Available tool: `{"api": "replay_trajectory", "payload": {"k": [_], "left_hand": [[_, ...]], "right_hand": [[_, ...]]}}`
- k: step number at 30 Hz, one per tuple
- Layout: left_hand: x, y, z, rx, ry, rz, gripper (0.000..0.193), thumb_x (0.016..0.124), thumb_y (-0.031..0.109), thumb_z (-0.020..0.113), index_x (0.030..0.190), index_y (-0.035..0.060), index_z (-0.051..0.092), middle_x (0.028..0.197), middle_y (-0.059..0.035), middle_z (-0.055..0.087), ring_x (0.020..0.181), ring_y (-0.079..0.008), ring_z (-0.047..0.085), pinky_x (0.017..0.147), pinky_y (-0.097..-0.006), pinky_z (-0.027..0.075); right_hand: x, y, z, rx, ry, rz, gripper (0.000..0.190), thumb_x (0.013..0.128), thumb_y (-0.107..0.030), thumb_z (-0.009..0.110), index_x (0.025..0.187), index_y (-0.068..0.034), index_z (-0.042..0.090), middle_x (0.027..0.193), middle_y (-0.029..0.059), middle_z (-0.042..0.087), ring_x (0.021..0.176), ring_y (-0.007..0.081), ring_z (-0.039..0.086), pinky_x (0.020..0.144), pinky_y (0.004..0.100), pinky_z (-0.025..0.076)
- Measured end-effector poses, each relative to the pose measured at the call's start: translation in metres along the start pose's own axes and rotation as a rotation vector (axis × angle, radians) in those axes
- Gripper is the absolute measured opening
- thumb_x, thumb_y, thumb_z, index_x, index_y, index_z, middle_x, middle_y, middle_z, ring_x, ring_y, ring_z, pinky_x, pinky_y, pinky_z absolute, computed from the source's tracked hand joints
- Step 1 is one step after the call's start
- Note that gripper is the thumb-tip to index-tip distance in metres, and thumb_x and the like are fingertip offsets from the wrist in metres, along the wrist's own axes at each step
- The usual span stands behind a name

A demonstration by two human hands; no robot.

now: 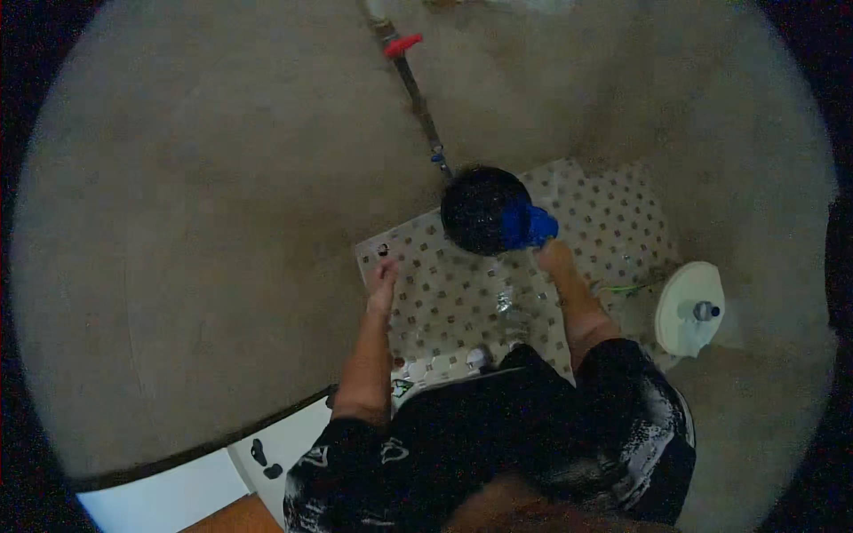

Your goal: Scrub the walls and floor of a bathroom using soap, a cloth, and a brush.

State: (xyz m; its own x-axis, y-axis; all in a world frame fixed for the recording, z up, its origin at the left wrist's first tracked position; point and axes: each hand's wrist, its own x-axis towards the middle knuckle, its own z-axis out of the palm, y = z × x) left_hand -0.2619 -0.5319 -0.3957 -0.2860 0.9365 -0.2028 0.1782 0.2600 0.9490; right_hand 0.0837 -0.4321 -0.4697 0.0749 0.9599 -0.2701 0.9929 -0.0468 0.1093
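Note:
My right hand point(552, 256) grips the handle of a blue plastic mug point(536, 225), whose body overlaps the right side of a round black bucket point(476, 210). The bucket stands on the tiled floor point(453, 300) against the wall, and its dark inside is too dim to make out. To the left of the bucket and apart from it, my left hand point(382, 283) is held over the floor with loosely bent fingers, and nothing shows in it. Near its fingertips lies a small round dark drain-like hole point(383, 250).
Above the bucket, a wall pipe point(413, 86) carries a red-handled valve point(402, 45) and a small blue-handled tap point(437, 158). A pale oval fixture point(690, 310) with a grey fitting stands at right. Dark slippers point(259, 452) lie on the pale floor at lower left, near an orange-brown surface point(233, 516).

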Motion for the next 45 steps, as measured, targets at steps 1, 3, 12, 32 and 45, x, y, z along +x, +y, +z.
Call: {"api": "replay_trajectory", "payload": {"k": [1, 3, 12, 32, 45], "left_hand": [[-0.005, -0.011, -0.002, -0.019, -0.005, -0.055, 0.021, 0.074, 0.019, 0.049, 0.089, 0.0042, 0.049, 0.087, -0.0023, 0.048, 0.081, -0.0115, 0.044, 0.072, -0.0247, 0.035], [-0.014, -0.025, 0.001, -0.04, 0.003, -0.134, 0.022, 0.074, 0.019, 0.049, 0.089, 0.0038, 0.049, 0.088, -0.003, 0.048, 0.083, -0.0122, 0.043, 0.073, -0.0252, 0.034], [-0.028, -0.049, 0.038, -0.092, 0.13, -0.346, 0.027, 0.074, 0.022, 0.05, 0.092, 0.003, 0.048, 0.097, -0.0054, 0.046, 0.09, -0.0168, 0.042, 0.078, -0.0287, 0.033], [-0.016, -0.063, 0.148, -0.507, -0.292, -0.633, 0.047, 0.075, 0.038, 0.044, 0.11, 0.0072, 0.037, 0.111, -0.0073, 0.038, 0.103, -0.022, 0.036, 0.086, -0.0363, 0.028], [-0.017, 0.109, 0.192, -0.72, -0.466, -0.269, 0.022, 0.074, 0.023, 0.048, 0.088, 0.0074, 0.044, 0.079, -0.0035, 0.049, 0.064, -0.0146, 0.05, 0.054, -0.0261, 0.041]], "right_hand": [[0.0, -0.007, 0.0, 0.141, -0.111, -0.083, 0.03, 0.068, -0.03, 0.047, 0.084, -0.005, 0.054, 0.083, 0.0129, 0.053, 0.07, 0.0258, 0.052, 0.065, 0.0372, 0.043], [0.013, -0.017, 0.018, 0.293, -0.241, -0.154, 0.033, 0.065, -0.03, 0.05, 0.088, -0.006, 0.053, 0.085, 0.0128, 0.053, 0.075, 0.0249, 0.052, 0.065, 0.0387, 0.042], [0.093, -0.083, 0.156, 0.37, -0.552, -0.21, 0.036, 0.067, -0.033, 0.049, 0.092, -0.006, 0.05, 0.09, 0.011, 0.05, 0.079, 0.0227, 0.049, 0.068, 0.037, 0.04], [0.088, -0.021, 0.221, 0.517, 0.198, -0.741, 0.026, 0.078, -0.027, 0.042, 0.089, -0.004, 0.048, 0.084, 0.0093, 0.046, 0.078, 0.0205, 0.047, 0.067, 0.0328, 0.042], [-0.101, 0.002, -0.122, 1.166, 0.087, -0.579, 0.031, 0.075, -0.033, 0.047, 0.085, -0.003, 0.045, 0.067, 0.0042, 0.049, 0.059, 0.0177, 0.048, 0.052, 0.0262, 0.039]]}}
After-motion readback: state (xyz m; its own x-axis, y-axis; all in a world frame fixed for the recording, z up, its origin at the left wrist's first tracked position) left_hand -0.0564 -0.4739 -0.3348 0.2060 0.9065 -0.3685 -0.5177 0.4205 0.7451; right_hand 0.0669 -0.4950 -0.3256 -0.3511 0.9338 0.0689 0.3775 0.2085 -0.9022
